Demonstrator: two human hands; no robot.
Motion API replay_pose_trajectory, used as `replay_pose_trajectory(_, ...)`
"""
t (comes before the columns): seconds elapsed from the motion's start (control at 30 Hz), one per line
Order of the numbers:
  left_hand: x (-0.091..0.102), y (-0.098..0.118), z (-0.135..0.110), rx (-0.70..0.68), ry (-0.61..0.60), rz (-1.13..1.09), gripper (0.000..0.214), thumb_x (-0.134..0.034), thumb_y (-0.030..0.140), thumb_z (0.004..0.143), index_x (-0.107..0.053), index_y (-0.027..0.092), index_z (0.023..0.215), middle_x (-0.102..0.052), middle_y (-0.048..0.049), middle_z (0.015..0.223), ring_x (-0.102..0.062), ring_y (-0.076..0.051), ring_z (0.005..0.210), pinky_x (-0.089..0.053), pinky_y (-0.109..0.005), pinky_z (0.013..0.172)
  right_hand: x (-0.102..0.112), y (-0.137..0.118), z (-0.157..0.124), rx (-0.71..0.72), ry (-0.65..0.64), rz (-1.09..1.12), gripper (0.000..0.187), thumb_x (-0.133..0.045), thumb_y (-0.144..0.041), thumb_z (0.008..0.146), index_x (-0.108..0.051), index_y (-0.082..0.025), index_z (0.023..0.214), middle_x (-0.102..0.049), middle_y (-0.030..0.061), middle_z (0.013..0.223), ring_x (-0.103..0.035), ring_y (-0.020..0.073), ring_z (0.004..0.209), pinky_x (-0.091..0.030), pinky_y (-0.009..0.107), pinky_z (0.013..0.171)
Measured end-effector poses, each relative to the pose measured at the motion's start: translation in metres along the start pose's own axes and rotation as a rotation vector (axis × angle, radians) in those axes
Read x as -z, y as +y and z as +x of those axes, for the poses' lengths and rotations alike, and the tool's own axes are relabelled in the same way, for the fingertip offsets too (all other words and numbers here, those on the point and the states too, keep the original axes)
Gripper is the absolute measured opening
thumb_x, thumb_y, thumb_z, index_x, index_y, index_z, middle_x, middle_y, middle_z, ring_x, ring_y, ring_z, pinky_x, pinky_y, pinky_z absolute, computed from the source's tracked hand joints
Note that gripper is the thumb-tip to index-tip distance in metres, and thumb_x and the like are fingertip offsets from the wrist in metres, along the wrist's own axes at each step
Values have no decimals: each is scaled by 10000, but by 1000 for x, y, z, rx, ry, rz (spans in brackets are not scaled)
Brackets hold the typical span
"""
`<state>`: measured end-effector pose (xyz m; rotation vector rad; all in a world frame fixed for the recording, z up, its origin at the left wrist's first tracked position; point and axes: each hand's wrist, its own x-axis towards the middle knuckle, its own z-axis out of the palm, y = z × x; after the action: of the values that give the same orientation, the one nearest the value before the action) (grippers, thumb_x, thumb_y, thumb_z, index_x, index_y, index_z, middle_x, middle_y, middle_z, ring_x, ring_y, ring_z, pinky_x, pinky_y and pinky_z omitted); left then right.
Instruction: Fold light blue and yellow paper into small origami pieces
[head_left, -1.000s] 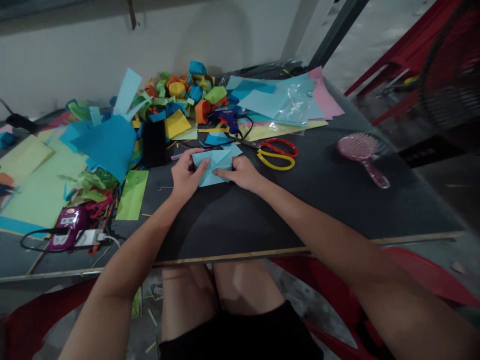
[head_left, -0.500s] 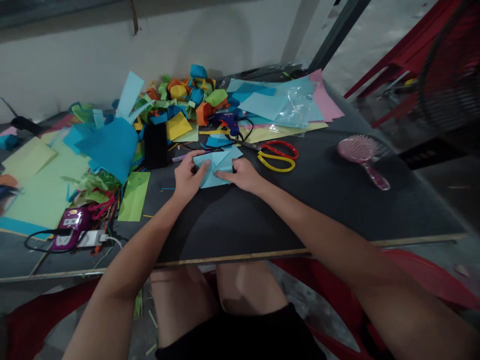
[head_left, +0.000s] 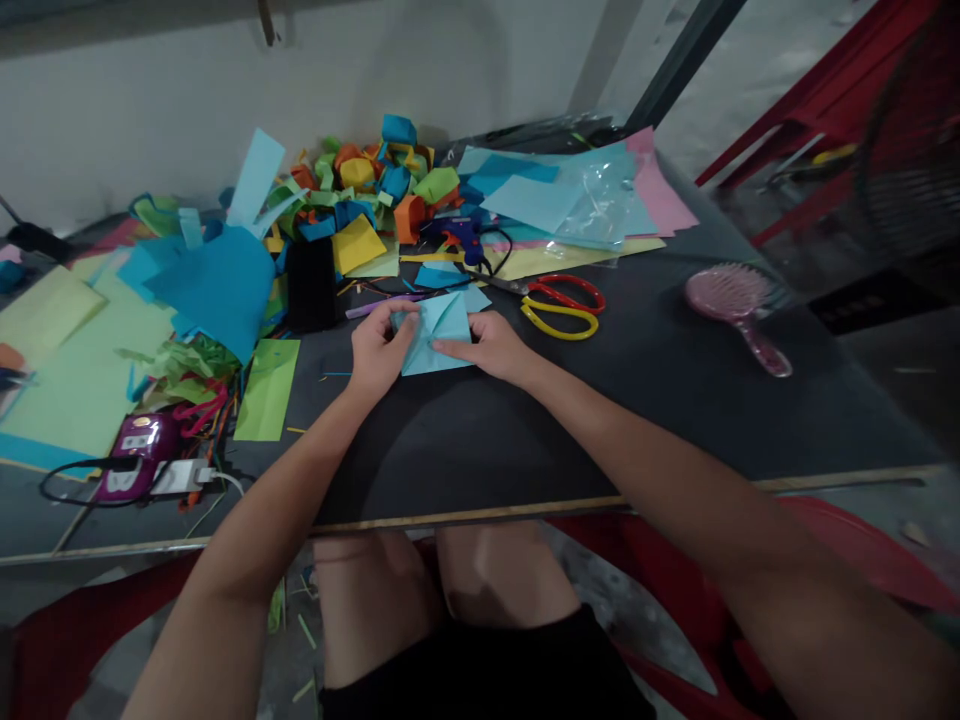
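A light blue folded paper (head_left: 442,345) with creases and a raised flap is held between my two hands, over the dark table. My left hand (head_left: 380,345) grips its left side, thumb on top and fingers curled round the far edge. On the right side my right hand (head_left: 491,345) pinches it, the thumb lying across the paper and the other fingers partly hidden. Just beyond lie another light blue paper piece (head_left: 475,298) and a purple pen-like stick (head_left: 382,305). Scissors (head_left: 562,308) with red and yellow handles rest right of my hands.
A blue glue gun (head_left: 466,240) lies behind the paper, near a black phone-like object (head_left: 312,285). Coloured paper scraps (head_left: 360,180) pile up at the back. Paper sheets (head_left: 532,205) and a pink hairbrush (head_left: 739,310) are on the right; a purple device (head_left: 139,455) with cables is left.
The paper's raised flap stands more upright and my left fingers have shifted slightly along its far edge. Both hands keep hold of it. The view has moved a little.
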<state>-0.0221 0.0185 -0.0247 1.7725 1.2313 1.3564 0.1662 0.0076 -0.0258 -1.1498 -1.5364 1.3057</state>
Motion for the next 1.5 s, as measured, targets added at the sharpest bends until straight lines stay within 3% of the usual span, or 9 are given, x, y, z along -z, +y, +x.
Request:
replay_pose_trajectory(0.17,0,-2,1,-1,-20,-5,104,-640,273,848,-697,203,900,-538,51,603,-341,-66,470,-275,-213,454,1,1,0,-11,-14,68,486,-855,-565,570,-733,-146,785,-730,55,753,-650,180,682,-521,300,634)
replay_pose_trajectory(0.33,0,1,0,-82,-40,23,186,-690,295,831,-704,215,998,-678,16,795,-426,-66,520,-340,-213,488,0,-2,-2,52,-7,136,464,-835,-574,599,-729,-162,783,-725,32,748,-639,164,671,-526,295,618)
replay_pose_trajectory(0.53,-1,-3,0,-128,-50,-59,330,-700,401,855,-670,227,1134,-719,-23,955,-593,-92,639,-466,-213,558,0,-5,-4,91,43,69,477,-771,-635,663,-687,-165,655,-651,11,611,-579,131,557,-469,269,526)
replay_pose_trajectory(0.77,-2,-5,1,-142,-53,-169,563,-749,524,796,-551,246,1244,-701,-10,876,-706,-157,759,-570,-254,647,-1,-4,-4,89,64,102,620,-624,-739,759,-570,-196,466,-514,6,443,-487,113,431,-418,279,464)
replay_pose_trajectory(0.97,-4,8,-5,-76,-70,-219,467,-684,571,833,-590,218,1124,-712,-41,943,-711,-180,862,-579,-292,754,2,-11,-12,168,161,80,664,-631,-794,706,-451,-200,470,-358,-43,491,-343,82,487,-304,268,475)
replay_pose_trajectory(1.13,-5,23,-10,-63,-40,-218,432,-658,591,844,-624,202,1029,-713,-37,928,-694,-162,833,-562,-266,719,2,-20,-21,232,183,47,680,-586,-766,772,-326,-207,487,-253,-48,534,-258,74,512,-223,266,485)
replay_pose_trajectory(1.27,-3,29,-13,-95,26,-172,422,-619,610,863,-661,204,973,-697,-18,854,-669,-139,772,-540,-243,659,1,-18,-24,232,202,9,658,-568,-734,810,-308,-216,498,-243,-38,559,-281,90,529,-257,273,509)
replay_pose_trajectory(1.5,-2,26,-12,-94,0,-151,389,-646,587,854,-662,211,951,-693,-14,804,-629,-110,666,-504,-224,576,2,-16,-24,184,205,-5,631,-568,-707,823,-317,-229,495,-243,-25,562,-347,119,547,-301,293,525)
